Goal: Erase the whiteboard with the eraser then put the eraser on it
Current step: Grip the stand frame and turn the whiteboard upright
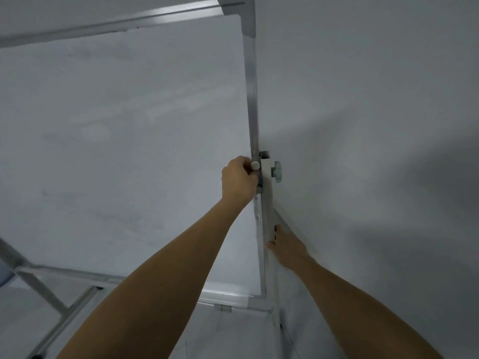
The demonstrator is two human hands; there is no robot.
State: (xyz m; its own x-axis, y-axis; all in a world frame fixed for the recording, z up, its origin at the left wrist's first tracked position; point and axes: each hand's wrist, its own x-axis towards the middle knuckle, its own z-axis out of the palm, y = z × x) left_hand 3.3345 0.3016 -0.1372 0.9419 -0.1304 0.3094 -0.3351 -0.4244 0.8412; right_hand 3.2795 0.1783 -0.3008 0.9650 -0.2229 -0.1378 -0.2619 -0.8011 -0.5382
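The whiteboard [129,151] fills the left and middle of the head view, its surface showing only faint grey smears. My left hand [239,178] is curled into a fist against the board's right frame edge, beside a small grey knob [255,165]. A sliver of dark blue, which looks like the eraser [260,181], peeks out under its fingers; the rest is hidden. My right hand [283,242] grips the white stand post [267,203] lower down, fingers wrapped round it from the right.
A bigger grey clamp knob [276,173] sticks out of the post. A narrow tray rail [225,296] runs along the board's bottom edge. Metal stand legs [39,288] cross at lower left. A plain wall [363,125] is close on the right.
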